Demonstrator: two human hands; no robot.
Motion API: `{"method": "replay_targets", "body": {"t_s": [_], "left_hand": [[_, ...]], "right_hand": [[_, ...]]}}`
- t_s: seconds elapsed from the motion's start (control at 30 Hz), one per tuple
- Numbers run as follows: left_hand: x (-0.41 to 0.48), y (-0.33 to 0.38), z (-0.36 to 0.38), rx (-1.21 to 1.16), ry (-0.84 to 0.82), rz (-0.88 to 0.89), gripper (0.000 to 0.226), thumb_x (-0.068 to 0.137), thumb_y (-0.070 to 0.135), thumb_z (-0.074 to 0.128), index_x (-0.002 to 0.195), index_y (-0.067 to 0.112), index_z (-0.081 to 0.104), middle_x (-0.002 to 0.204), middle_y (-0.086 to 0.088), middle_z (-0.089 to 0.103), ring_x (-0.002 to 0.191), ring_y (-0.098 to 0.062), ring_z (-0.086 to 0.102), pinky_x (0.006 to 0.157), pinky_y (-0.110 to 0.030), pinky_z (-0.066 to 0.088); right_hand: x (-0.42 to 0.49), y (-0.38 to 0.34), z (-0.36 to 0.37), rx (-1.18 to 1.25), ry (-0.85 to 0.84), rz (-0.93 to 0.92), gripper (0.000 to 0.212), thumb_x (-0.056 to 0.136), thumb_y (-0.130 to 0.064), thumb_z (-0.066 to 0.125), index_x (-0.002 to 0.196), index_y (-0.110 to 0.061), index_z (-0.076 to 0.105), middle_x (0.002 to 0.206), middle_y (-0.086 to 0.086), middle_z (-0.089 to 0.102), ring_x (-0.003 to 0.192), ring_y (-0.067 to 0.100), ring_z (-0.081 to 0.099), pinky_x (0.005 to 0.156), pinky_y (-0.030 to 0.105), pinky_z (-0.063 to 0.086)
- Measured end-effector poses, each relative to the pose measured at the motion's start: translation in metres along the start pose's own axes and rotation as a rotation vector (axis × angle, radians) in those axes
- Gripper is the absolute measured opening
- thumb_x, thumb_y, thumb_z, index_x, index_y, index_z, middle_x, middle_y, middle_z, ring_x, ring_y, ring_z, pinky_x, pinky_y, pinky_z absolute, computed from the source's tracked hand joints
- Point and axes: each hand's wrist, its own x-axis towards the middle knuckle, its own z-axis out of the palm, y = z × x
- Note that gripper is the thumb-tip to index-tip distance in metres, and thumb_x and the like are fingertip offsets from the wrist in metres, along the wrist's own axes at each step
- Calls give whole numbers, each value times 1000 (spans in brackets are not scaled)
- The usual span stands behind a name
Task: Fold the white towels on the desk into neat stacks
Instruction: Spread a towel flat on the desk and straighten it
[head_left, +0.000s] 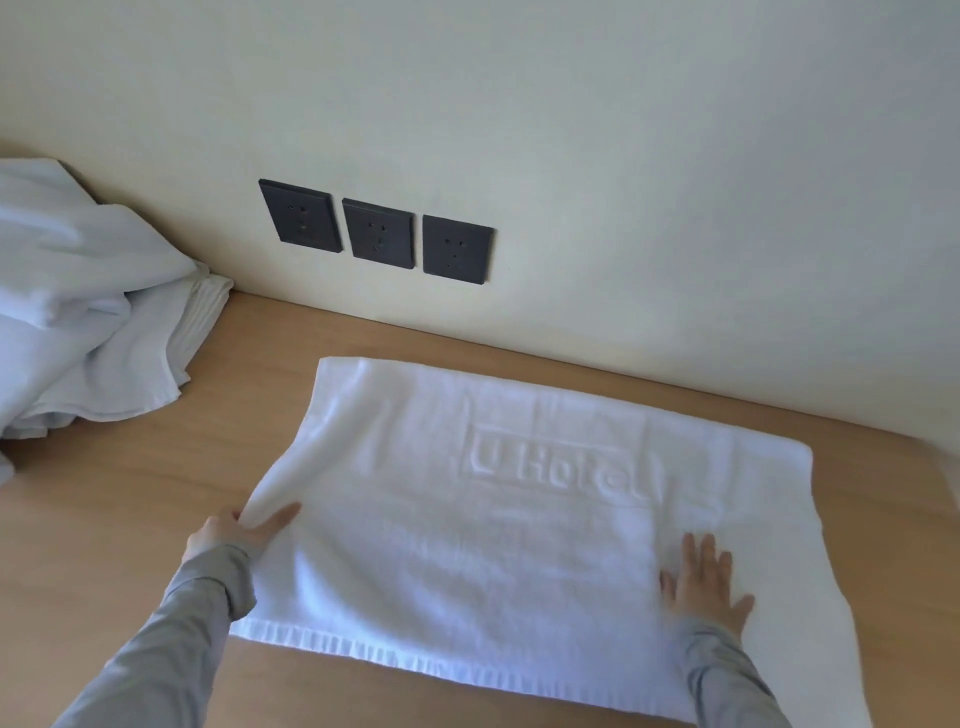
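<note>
A wooden desk (124, 525) runs along the wall. A white towel (467, 561) embossed "U Hotel" lies spread across its near middle. A rumpled pile of white towels (78, 312) sits far left. Three dark sockets (379, 234) line the wall. The left hand (234, 530) pinches the towel's raised left edge. The right hand (701, 577) presses flat, fingers spread, on its right part.

The words "U Hotel", framed by a raised rectangular border, are seen embossed in the pile of a white towel (519, 519) spread on a wooden desk (130, 493). No other lettering can be read.
</note>
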Motion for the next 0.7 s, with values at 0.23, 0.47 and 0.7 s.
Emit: {"method": "replay_targets", "body": {"t_s": [0.23,0.47,0.7], "left_hand": [[-25,-18,-10,122,-136,93,73,43,71,61,94,18,60,85,-4,64,82,-30,57,72,-34,42],[-37,-28,-1,86,-20,94,68,68,53,72,118,13,48,97,-12,57,84,-32,49,75,-38,41],[-47,-40,-5,-120,79,80,47,72,31,76,107,10,54,109,-13,57,87,-29,51,77,-35,42]], "right_hand": [[-41,-79,25,-90,50,-455,63,97,-51,20,146,-33,-15,154,-6,-25,143,19,-19,114,53,-3],[-41,-84,34,-104,-53,-488,70,93,-58,24,145,-35,-17,153,-7,-28,143,19,-22,113,57,-2],[-85,-127,42,-118,28,-650,64,98,-46,26,149,-25,-3,158,1,-14,145,23,-15,114,51,-5]]}}
